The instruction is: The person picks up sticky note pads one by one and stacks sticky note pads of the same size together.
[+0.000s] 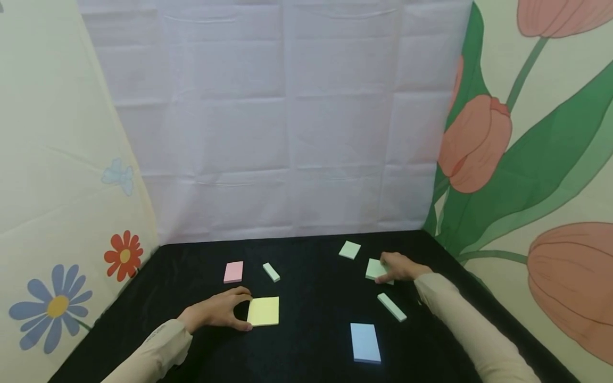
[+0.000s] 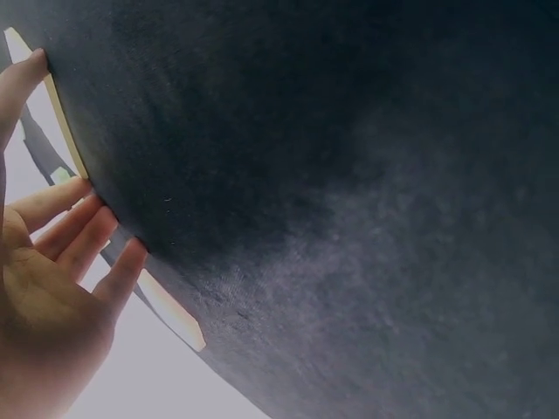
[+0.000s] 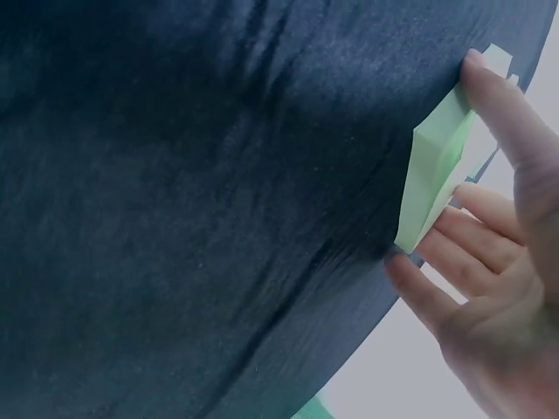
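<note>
My left hand (image 1: 217, 310) holds a square yellow sticky note pad (image 1: 264, 311) by its left side, thumb at the near corner and index finger at the far one. In the left wrist view, the thumb and index fingertip span the edge of that yellow pad (image 2: 66, 131), which lies low at the cloth. Over on the right, my right hand (image 1: 401, 266) grips a pale green sticky note pad (image 1: 373, 269), partly hidden under the fingers. Thumb and fingers sit at opposite edges of the green pad (image 3: 431, 166) in the right wrist view.
A pink pad (image 1: 233, 272) and a narrow green pad (image 1: 271, 272) lie beyond my left hand. Another green square pad (image 1: 350, 250) is farther back; a narrow pale pad (image 1: 391, 307) and a blue pad (image 1: 365, 343) lie nearer. Black cloth (image 1: 311, 298) covers the table.
</note>
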The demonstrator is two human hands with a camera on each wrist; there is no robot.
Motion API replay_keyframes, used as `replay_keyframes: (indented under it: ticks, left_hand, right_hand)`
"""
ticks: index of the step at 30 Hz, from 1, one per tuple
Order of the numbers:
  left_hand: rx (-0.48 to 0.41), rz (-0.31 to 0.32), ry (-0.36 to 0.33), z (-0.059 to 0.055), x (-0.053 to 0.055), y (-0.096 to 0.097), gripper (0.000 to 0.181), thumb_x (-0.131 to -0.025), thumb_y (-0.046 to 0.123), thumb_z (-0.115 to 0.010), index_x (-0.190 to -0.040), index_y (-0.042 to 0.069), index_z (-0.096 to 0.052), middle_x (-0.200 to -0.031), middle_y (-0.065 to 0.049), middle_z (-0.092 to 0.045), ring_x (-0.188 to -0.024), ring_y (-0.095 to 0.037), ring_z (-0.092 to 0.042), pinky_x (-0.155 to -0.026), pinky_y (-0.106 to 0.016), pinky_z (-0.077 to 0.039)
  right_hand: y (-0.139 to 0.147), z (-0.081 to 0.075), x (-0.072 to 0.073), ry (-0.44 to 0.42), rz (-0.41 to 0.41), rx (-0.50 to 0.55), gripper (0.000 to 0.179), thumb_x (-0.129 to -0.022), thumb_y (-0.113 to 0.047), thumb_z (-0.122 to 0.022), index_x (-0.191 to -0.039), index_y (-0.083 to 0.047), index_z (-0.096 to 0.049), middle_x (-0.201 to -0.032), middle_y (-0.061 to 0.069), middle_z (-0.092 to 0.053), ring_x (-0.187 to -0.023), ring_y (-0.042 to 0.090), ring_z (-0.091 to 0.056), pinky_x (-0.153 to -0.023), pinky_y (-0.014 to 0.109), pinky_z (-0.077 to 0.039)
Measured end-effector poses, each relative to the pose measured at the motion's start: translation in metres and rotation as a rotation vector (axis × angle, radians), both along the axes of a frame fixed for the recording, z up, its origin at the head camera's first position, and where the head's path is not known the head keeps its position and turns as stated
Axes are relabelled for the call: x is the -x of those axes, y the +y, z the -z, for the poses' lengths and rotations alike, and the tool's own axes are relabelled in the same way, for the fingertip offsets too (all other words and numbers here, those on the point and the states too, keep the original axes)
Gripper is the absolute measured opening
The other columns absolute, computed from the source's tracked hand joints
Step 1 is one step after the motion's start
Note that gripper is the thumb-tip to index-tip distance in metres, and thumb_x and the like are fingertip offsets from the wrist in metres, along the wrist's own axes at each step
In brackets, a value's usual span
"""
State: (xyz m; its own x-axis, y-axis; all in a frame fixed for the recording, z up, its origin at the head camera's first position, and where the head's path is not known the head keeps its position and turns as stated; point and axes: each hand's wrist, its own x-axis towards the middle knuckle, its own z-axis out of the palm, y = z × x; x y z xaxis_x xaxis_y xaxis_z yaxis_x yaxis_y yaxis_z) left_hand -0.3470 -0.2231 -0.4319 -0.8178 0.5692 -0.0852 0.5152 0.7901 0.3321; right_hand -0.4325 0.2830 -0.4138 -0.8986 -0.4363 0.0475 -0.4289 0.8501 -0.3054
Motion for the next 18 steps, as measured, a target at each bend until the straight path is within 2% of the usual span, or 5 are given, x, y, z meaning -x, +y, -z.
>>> replay_keyframes:
  ticks: [7, 18]
  left_hand:
    - [0.016, -0.002, 0.006, -0.0009, -0.0015, 0.0006, 0.078, -0.08, 0.053, -0.077, -0.134, 0.001, -0.056, -0.137, -0.012, -0.049, -0.117, -0.031, -0.051, -0.101, -0.054, -0.041]
    - [-0.004, -0.02, -0.009, -0.0005, -0.0013, 0.001, 0.077, -0.079, 0.052, -0.077, -0.135, 0.003, -0.056, -0.139, -0.012, -0.047, -0.119, -0.031, -0.049, -0.102, -0.056, -0.04]
  right_hand:
    - [0.0002, 0.0038, 0.0014, 0.021, 0.025, -0.006, 0.063, -0.076, -0.032, -0.086, -0.115, 0.006, -0.054, -0.088, 0.008, -0.056, -0.075, 0.021, -0.052, -0.067, 0.037, -0.045]
    - [-0.0022, 0.003, 0.0026, 0.018, 0.061, -0.058, 0.069, -0.077, -0.036, -0.084, -0.119, 0.008, -0.053, -0.088, 0.008, -0.055, -0.074, 0.021, -0.052, -0.065, 0.037, -0.045]
